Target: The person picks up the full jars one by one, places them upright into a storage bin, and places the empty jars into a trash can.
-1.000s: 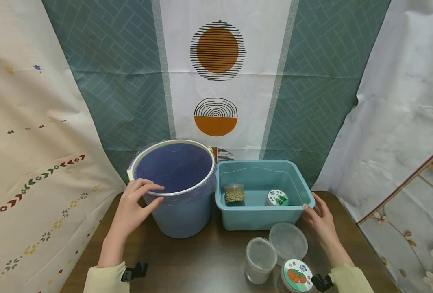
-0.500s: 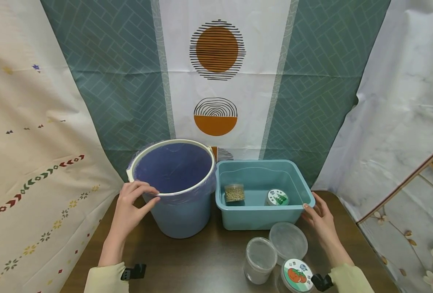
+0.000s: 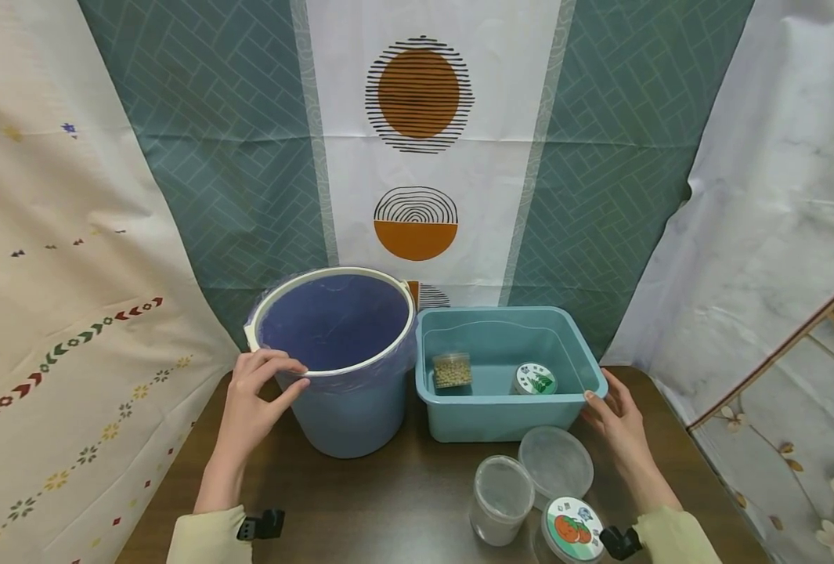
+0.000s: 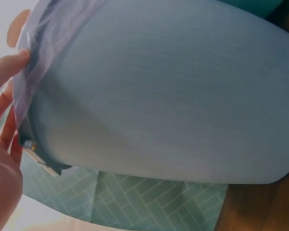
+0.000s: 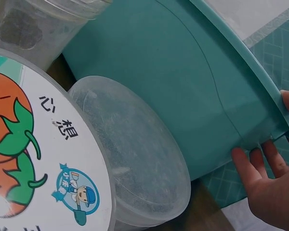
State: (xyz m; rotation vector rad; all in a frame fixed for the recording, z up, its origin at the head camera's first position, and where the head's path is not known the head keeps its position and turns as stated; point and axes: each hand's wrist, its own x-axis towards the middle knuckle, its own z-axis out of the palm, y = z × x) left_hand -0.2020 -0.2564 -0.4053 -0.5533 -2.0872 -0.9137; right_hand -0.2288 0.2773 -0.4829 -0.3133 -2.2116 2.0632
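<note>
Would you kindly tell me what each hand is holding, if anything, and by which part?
The left hand pinches the blue bucket by its near rim; the right hand grips the teal basin by its near right corner.

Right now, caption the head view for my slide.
Left grip on a bag-lined trash bin, right grip on a turquoise tub.
</note>
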